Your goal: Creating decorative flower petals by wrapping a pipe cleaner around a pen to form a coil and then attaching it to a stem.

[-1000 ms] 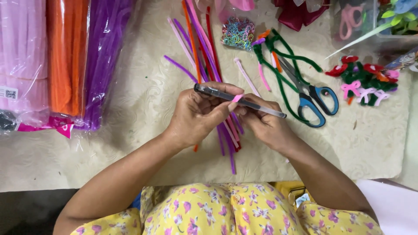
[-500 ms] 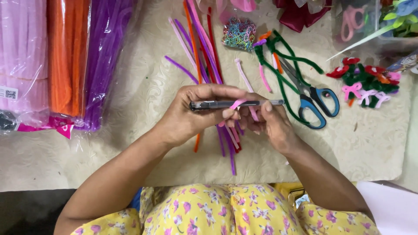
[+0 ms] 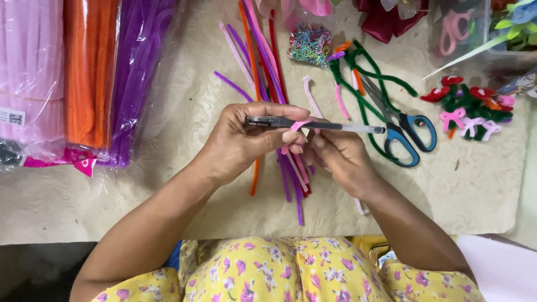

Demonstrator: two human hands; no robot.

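The fingers of the left hand (image 3: 246, 140) are pinching a thin pen (image 3: 313, 124), and the pen is lying flat across both hands. A small pink fuzzy stick (image 3: 296, 127) is wrapping around the pen right between the fingertips. The fingers of the right hand (image 3: 341, 159) are curling closed on the pink stick just under the pen. Both wrists are bending in toward each other, and both bare arms are reaching out from the yellow flowered dress (image 3: 291, 271).

Just under and behind the fingers, a loose bunch of fuzzy sticks (image 3: 268, 72) in purple, pink, orange and red is lying on the table. Just past the right fingers, 1 pair of scissors (image 3: 405, 126) with blue handles is sitting on some green fuzzy sticks (image 3: 363, 72). Beyond the pen, 1 small shiny bag of beads (image 3: 309, 43) is resting. Farther right, little made flowers and bows (image 3: 470, 109) are sitting together. Far to the left of the fingers, 3 packs of fuzzy sticks (image 3: 89, 78) are lying side by side: 1 pink, 1 orange and 1 purple.

A cream cloth (image 3: 184, 112) with a leafy pattern is covering the table.
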